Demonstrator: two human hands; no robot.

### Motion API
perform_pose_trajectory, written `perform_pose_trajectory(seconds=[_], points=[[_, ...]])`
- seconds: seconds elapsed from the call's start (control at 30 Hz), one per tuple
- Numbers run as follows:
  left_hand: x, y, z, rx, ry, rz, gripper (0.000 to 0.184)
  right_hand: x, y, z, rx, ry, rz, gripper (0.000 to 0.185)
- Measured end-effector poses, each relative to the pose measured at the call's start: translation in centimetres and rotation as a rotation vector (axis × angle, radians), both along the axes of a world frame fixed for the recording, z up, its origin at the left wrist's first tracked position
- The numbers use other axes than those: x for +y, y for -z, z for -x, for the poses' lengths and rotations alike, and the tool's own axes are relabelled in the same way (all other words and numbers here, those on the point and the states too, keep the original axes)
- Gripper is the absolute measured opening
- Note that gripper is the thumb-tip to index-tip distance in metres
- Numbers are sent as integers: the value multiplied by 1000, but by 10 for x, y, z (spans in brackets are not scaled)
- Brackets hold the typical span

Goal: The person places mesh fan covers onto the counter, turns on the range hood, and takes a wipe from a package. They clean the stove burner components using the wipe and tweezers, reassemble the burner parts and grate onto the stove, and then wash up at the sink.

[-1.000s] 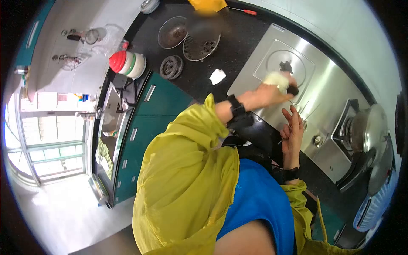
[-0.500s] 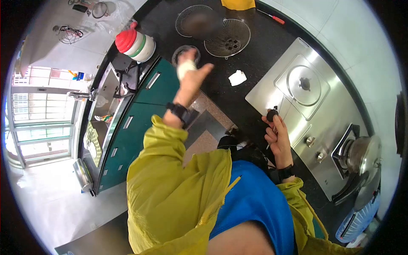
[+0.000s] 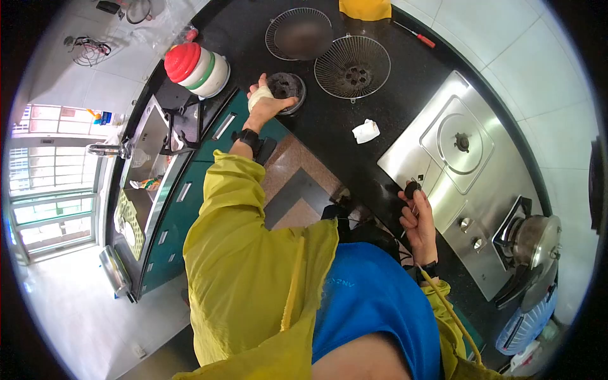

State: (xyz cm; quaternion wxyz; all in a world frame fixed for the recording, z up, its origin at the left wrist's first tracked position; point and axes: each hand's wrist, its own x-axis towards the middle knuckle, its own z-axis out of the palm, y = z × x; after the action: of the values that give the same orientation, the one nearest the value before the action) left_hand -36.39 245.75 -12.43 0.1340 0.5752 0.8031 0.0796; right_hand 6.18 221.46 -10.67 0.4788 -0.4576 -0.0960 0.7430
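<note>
My left hand (image 3: pixel 268 104), with a white wrap around it, is at the left edge of a dark round burner-like part (image 3: pixel 286 90) on the black counter. Its thumb and fingers are apart, the thumb lying over the near side of the part. I cannot see any grip on it. My right hand (image 3: pixel 419 225) is by the front edge of the steel gas stove (image 3: pixel 437 171), its fingers closed on a small dark round cap (image 3: pixel 412 189). A crumpled white tissue (image 3: pixel 365 131) lies on the counter between the hands.
Two wire baskets (image 3: pixel 353 68) stand at the back, one partly blurred. Behind them are a yellow cloth (image 3: pixel 366 9) and a red-handled screwdriver (image 3: pixel 415 34). A red-lidded container (image 3: pixel 197 69) stands left, near the sink (image 3: pixel 142 149). A lidded pot (image 3: pixel 535 240) sits on the right burner.
My left hand has moved left and slightly down, from over the round part to its edge, so more of the part shows. My right hand keeps hold of the cap. The view has shifted slightly.
</note>
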Motion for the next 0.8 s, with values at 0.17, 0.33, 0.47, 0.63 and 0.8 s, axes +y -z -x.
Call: perform_pose_trajectory(seconds=[0.17,0.33,0.47,0.63,0.8], points=[[-12,-28,21,-1162,-98,-167,100,6,1,4,7,-1,-6,44],[-66,-95,-26,-2111,64,43,106,17,-3,11,49,-43,-39,42],[-84,-97,-76,-2397,226,200,118,30,-21,12,32,-97,-151,38],[-100,-97,-139,-2436,273,435,131,36,-46,3,10,-124,-283,37],[-106,-90,-188,-2504,324,738,131,24,-50,-14,54,-52,-281,39]])
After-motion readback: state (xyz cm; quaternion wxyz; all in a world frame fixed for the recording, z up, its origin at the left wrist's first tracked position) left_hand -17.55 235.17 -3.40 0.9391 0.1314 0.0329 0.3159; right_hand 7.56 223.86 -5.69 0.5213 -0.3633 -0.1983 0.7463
